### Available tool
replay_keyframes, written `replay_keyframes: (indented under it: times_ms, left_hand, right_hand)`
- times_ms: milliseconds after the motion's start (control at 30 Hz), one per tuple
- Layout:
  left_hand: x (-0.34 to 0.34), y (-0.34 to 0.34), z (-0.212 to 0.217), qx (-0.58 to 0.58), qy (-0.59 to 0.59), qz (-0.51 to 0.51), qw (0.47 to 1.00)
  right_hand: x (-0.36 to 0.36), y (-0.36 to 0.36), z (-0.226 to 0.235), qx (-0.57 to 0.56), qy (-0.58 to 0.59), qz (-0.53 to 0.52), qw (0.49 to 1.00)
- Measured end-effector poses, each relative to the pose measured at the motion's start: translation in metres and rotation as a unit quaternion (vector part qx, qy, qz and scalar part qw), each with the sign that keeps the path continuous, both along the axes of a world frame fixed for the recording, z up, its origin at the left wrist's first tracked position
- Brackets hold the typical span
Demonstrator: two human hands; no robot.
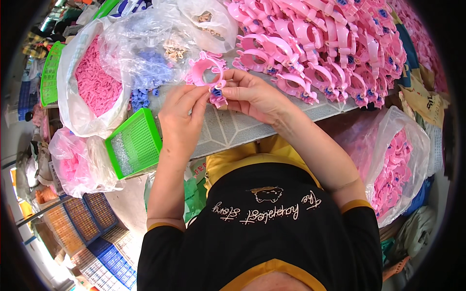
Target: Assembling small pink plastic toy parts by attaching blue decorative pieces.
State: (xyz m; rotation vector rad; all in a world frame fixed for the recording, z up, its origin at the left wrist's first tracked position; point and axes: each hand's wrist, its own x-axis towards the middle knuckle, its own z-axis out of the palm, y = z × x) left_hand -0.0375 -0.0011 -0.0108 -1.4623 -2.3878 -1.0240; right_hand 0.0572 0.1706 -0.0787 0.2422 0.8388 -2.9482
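A pink plastic ring-shaped toy part (206,72) with a small blue piece at its lower end is held over the pale patterned table (233,128). My right hand (252,94) grips its lower right side. My left hand (182,116) pinches it from the lower left, fingertips at the blue piece. A big heap of finished pink parts with blue pieces (330,43) lies just beyond my right hand.
A green tray (135,143) of tiny metal bits sits left of my left hand. Clear bags hold pink pieces (92,80), blue pieces (150,63) and pale pieces (204,19). Another bag of pink parts (395,169) hangs at the right. Crates stand low left.
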Motion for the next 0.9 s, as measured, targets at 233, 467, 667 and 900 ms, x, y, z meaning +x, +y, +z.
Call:
replay_keyframes:
  times_ms: [233,467,667,900]
  left_hand:
    - [0.006,-0.003,-0.004,0.0,0.054,0.014,0.998]
    - [-0.033,-0.043,0.022,0.062,0.014,0.213,0.975]
    - [-0.081,-0.093,0.026,-0.096,0.104,0.257,0.956]
    - [-0.106,-0.075,-0.023,-0.259,0.123,0.21,0.935]
  right_hand:
    - [0.002,-0.007,-0.001,0.034,0.02,-0.004,0.999]
    - [0.004,-0.018,0.003,0.135,-0.027,-0.056,0.989]
    - [0.016,-0.019,0.007,0.177,-0.049,-0.081,0.98]
    - [0.02,-0.019,0.015,0.128,-0.06,-0.083,0.986]
